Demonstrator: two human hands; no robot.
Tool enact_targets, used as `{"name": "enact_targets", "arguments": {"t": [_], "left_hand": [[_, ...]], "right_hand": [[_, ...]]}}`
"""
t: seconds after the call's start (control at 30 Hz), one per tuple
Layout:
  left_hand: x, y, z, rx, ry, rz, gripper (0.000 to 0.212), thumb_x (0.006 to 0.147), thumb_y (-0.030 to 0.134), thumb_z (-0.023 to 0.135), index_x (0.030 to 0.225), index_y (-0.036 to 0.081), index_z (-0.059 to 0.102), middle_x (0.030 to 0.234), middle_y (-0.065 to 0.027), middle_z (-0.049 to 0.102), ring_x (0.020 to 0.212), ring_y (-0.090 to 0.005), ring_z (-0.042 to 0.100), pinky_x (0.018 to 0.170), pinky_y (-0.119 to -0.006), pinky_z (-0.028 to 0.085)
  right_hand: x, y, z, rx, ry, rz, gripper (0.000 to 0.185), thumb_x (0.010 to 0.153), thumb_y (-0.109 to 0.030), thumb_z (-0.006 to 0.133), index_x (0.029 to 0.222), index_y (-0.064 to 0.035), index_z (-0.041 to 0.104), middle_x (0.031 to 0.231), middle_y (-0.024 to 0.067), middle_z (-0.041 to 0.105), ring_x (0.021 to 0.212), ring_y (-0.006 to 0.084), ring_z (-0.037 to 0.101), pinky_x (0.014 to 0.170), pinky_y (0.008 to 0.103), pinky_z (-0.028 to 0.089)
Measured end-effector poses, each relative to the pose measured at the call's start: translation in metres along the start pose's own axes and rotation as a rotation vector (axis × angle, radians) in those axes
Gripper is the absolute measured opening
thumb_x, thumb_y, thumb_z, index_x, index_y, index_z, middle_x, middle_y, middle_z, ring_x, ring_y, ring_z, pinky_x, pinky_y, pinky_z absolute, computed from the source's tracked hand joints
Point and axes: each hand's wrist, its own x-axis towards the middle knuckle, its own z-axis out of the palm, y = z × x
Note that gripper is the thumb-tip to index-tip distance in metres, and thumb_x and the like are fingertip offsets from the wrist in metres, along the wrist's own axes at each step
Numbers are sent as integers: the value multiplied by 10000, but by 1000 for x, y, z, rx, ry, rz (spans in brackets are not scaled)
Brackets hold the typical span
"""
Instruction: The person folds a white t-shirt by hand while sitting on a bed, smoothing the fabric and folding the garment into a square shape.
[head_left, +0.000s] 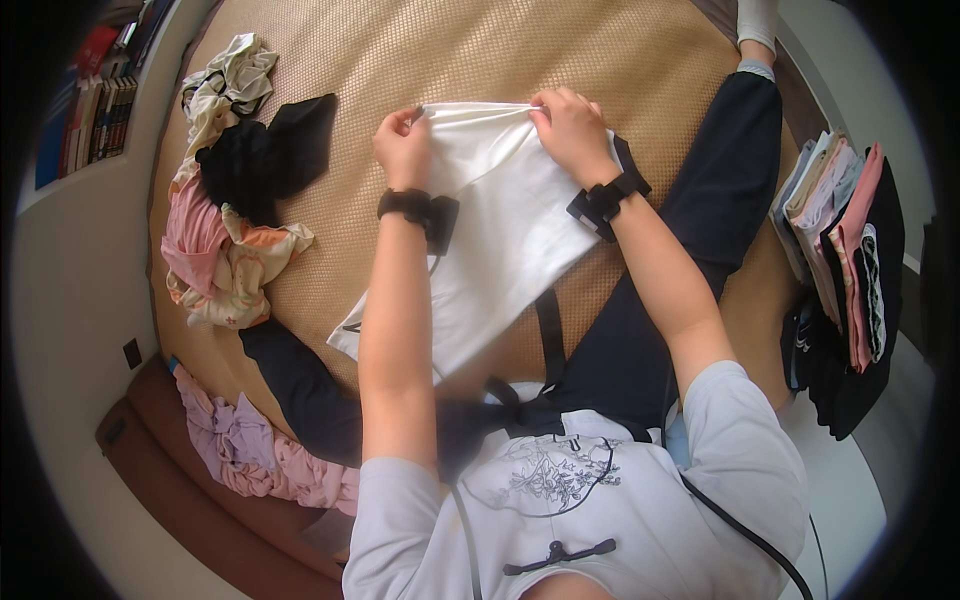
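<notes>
A white cloth garment (502, 217) with a dark trim piece at its right side lies spread over the woven mat in front of me. My left hand (403, 150) pinches its far left corner between thumb and fingers. The far edge is drawn taut across to my right hand (574, 135), which grips it near the right. Creases run down from that edge. Both wrists carry black straps with small black boxes. My left forearm hides part of the garment's near left side.
Crumpled clothes (217, 247), with a black garment (262, 157) among them, lie at the left. Folded clothes (840, 217) form a stack at the right. More clothes (255, 450) rest near the brown headboard (157, 450). My dark-trousered legs flank the mat (465, 45).
</notes>
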Motion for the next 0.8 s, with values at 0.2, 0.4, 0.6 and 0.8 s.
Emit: {"name": "enact_targets", "arguments": {"t": [0.2, 0.4, 0.6, 0.8], "left_hand": [[3, 2, -5, -276, -101, -78, 254, 774, 114, 611, 989, -20, 592, 831, -50, 594, 735, -106, 540, 653, -220, 438], [13, 0, -10, -130, -86, -101, 236, 730, 161, 632, 904, 3, 614, 832, -100, 627, 742, -158, 582, 672, -253, 462], [7, 23, -9, 288, -35, 35, 168, 719, 189, 616, 817, 53, 631, 773, -99, 628, 713, -212, 594, 678, -304, 466], [8, 31, -7, 406, 60, 113, 181, 729, 210, 596, 805, 50, 634, 757, -109, 628, 725, -235, 601, 692, -332, 471]], "right_hand": [[-2, 1, -2, 34, 15, -1, 164, 787, -169, 541, 905, -69, 596, 879, 85, 601, 819, 250, 569, 781, 370, 402], [-3, -3, -8, 57, 32, 68, 169, 779, -165, 543, 901, -60, 590, 901, 104, 599, 825, 262, 573, 782, 367, 410], [-1, 6, -13, 76, -27, 153, 163, 782, -190, 551, 855, -47, 581, 869, 102, 609, 807, 267, 576, 780, 361, 408], [1, 4, -7, 66, 11, 183, 154, 785, -203, 555, 828, -56, 578, 849, 104, 619, 796, 275, 578, 750, 364, 418]]}}
